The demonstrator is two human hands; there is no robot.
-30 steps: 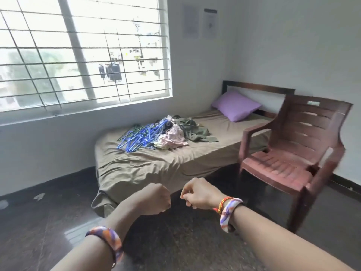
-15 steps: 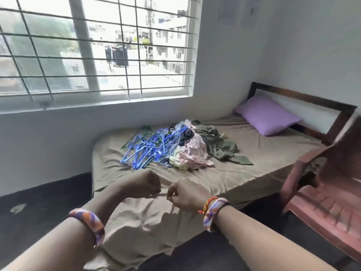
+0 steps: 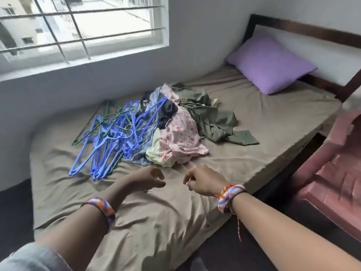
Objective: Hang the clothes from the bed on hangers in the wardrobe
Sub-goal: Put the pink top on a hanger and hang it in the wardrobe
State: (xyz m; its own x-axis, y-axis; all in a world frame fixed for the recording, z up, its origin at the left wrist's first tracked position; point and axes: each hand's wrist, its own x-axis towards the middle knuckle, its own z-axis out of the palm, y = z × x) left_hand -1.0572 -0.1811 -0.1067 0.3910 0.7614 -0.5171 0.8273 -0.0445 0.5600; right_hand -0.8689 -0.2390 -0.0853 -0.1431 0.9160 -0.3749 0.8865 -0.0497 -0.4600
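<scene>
A heap of clothes lies mid-bed: a pink patterned garment, an olive green garment, and blue-grey and dark pieces under them. Left of the heap lies a tangle of blue and green plastic hangers. The bed has an olive-brown sheet. My left hand hovers over the sheet just in front of the heap, fingers loosely curled and holding nothing. My right hand is beside it, fingers curled with the forefinger extended towards the pink garment, holding nothing. No wardrobe is in view.
A purple pillow lies at the headboard on the far right. A reddish plastic chair stands close to the bed's right side. A barred window fills the wall behind. Dark floor lies to the left and in front.
I have stepped closer to the bed, so the clothes and hangers loom larger. Both hands have gone from closed fists over the floor to looser fingers above the sheet near the heap.
</scene>
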